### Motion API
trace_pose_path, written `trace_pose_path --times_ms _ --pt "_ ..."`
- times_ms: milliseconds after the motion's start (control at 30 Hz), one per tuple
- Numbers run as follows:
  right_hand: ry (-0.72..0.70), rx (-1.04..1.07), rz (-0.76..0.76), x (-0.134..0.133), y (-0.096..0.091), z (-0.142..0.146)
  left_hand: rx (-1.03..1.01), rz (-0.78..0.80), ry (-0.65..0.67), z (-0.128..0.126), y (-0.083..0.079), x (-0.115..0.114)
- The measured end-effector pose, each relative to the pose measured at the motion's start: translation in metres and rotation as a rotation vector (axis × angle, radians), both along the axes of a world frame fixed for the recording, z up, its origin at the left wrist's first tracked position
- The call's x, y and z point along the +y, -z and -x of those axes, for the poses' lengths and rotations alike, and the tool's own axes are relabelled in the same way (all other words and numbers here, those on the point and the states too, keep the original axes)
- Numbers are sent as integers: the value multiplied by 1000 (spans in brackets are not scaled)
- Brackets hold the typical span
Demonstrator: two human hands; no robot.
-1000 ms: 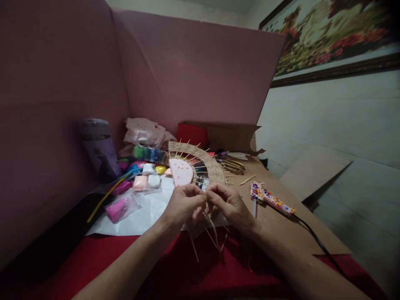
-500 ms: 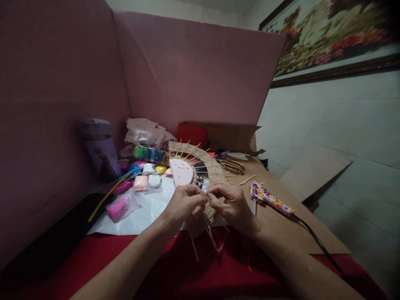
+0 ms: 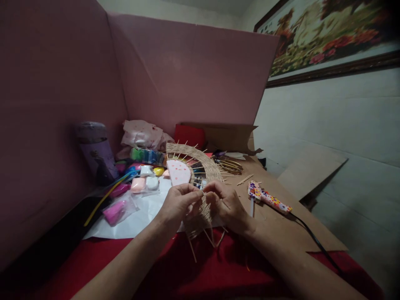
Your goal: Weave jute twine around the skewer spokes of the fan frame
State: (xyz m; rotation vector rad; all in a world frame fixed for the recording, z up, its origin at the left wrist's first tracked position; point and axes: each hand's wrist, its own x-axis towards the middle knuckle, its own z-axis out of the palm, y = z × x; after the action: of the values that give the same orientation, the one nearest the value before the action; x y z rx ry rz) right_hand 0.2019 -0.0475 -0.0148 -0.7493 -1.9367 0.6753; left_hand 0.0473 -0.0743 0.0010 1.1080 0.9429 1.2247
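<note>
Before me lies a curved woven piece of tan twine (image 3: 210, 163) on thin wooden sticks that fan out from a half-round, pink-dotted white pad (image 3: 179, 172). My left hand (image 3: 183, 203) is closed in a pinch at the near part of the weave. Against its fingertips, my right hand (image 3: 225, 204) pinches at the same spot. What sits between the fingers is too small to make out; twine is close by. Loose twine ends (image 3: 213, 239) and a stick hang below the hands, over the red cloth (image 3: 175, 271).
A flower-patterned glue gun (image 3: 269, 197) with a black cord lies on brown cardboard (image 3: 293, 227) at right. Bagged coloured clay (image 3: 115, 211) and a purple tumbler (image 3: 97, 152) stand at left. Wire loops (image 3: 230, 166) are behind. Pink panels (image 3: 193, 75) wall the back and left.
The whole view has shifted slightly. My right fingers have curled in more, and the loose twine below the hands hangs in a different shape. Both hands stay together at the weave.
</note>
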Motion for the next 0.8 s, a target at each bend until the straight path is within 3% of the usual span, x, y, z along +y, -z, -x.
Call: trace_pose_path --times_ms 133,300,567,800 --pt "-3 -96 -116 -6 -2 3 58 -38 9 0 2 -1" --pt "11 -81 -80 -4 0 4 117 7 45 -3 -2 -5" --pt "-52 190 248 1 10 8 108 35 56 -4 -2 -5" --pt "-194 554 484 5 3 7 -24 -22 -66 -4 0 -3"
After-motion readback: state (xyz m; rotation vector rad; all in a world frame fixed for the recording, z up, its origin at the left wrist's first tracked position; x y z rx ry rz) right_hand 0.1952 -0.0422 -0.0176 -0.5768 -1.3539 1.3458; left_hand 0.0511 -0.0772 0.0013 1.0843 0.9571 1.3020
